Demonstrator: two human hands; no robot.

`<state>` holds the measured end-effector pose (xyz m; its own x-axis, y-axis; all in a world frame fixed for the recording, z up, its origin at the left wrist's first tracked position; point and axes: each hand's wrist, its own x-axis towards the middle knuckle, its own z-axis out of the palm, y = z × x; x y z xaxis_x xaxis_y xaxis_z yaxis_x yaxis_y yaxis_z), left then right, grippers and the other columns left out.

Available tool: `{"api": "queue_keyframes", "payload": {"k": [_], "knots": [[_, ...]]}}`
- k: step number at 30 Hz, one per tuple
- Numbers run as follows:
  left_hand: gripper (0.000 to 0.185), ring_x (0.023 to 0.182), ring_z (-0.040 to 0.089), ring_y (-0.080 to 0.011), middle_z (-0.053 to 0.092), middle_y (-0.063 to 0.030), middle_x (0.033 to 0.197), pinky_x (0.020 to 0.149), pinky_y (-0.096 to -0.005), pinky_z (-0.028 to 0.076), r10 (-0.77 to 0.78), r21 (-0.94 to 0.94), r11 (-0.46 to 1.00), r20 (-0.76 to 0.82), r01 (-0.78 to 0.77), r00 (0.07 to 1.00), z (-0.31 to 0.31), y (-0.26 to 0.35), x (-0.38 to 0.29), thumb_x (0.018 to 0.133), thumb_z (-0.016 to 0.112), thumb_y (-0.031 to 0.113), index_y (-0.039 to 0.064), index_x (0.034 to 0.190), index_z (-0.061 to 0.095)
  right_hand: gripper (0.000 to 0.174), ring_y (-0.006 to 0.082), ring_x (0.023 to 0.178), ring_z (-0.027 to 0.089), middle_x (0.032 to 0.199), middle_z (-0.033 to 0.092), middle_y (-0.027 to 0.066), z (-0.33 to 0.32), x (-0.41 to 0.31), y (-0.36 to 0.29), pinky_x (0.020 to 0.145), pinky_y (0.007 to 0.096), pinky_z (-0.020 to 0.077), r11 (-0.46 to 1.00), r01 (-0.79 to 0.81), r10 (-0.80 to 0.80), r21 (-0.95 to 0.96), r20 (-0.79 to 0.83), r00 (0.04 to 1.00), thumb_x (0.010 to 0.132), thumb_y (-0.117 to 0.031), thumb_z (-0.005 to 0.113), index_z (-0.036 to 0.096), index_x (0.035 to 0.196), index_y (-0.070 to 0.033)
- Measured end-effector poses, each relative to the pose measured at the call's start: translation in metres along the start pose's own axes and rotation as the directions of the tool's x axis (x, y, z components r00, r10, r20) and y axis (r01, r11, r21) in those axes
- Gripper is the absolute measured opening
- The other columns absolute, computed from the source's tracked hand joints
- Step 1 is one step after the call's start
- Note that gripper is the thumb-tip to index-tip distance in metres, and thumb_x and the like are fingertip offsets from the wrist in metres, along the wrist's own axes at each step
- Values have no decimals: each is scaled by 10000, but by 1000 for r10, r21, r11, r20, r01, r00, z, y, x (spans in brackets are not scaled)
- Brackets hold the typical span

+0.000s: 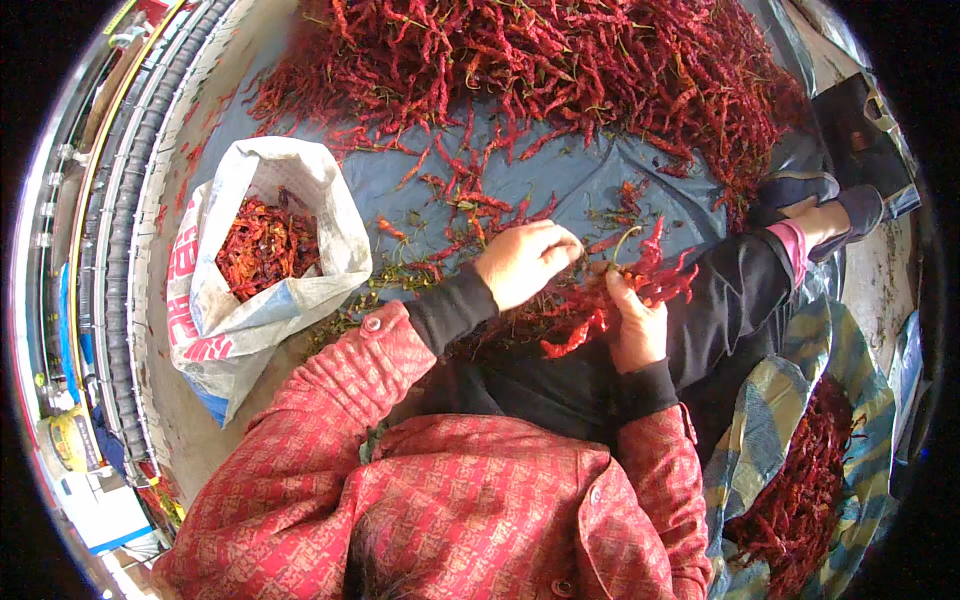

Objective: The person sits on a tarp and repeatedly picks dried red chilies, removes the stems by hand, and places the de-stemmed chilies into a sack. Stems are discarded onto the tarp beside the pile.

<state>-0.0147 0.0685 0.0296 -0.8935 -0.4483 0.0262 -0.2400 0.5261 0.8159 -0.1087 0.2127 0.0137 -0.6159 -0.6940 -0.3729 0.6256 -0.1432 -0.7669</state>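
Note:
My right hand [637, 319] grips a bunch of red chili peppers [656, 277] over my lap, with a green stem standing up beside the thumb. Just left of the bunch is my left hand [529, 262], its fingers bent together; whether something small is between the fingertips cannot be told. Beneath both hands lie more chilies and dry stems, partly hidden by them. A large heap of red chilies [525, 67] spreads across the blue sheet [382, 180] in front of me. Loose chilies and green stems are scattered between the heap and my hands.
At the left stands an open white woven sack [345, 217] holding broken chilies. A checked sack [765, 397] with dark red chilies is at the lower right. My outstretched leg and dark shoes lie at the right, near a black box-like object [851, 124]. Long ribbed rails [139, 172] line the left edge.

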Motion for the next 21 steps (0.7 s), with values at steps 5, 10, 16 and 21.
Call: {"api": "queue_keyframes", "payload": {"k": [5, 10, 16, 21], "knots": [[198, 735, 561, -108, 601, -41, 760, 687, -252, 450, -125, -278, 943, 212, 182, 969, 8, 23, 12, 843, 545, 180, 10, 939, 582, 156, 127, 709, 572, 803, 615, 44, -5, -6, -3, 673, 272, 457, 992, -4, 12, -129, 67, 998, 764, -87, 625, 587, 886, 3], [129, 674, 547, -184, 549, -73, 742, 624, -281, 443, 45, -126, 991, -52, -51, 998, 15, 27, 3, 801, 573, 140, 16, 834, 556, 139, 97, 709, 536, 795, 587, 4, -6, -4, 2, 665, 250, 433, 987, 58, -52, -149, 45, 998, 752, -74, 634, 585, 871, -23], [101, 718, 550, -265, 537, -95, 778, 654, -332, 447, 463, 34, 884, -182, -465, 867, 7, 34, 1, 771, 585, 131, 56, 808, 528, 148, 116, 729, 553, 807, 590, 26, -7, -1, 3, 679, 256, 450, 991, 44, -33, -129, 83, 996, 756, -47, 612, 563, 893, -21], [338, 768, 576, -313, 609, -140, 830, 691, -414, 443, -174, 542, 840, 312, -24, 934, -31, -56, 34, 781, 484, 373, 60, 810, 609, 136, 167, 706, 579, 800, 604, 76, -4, 0, -4, 661, 307, 473, 999, 39, -40, 38, 28, 999, 779, -81, 578, 561, 897, -17]]}}
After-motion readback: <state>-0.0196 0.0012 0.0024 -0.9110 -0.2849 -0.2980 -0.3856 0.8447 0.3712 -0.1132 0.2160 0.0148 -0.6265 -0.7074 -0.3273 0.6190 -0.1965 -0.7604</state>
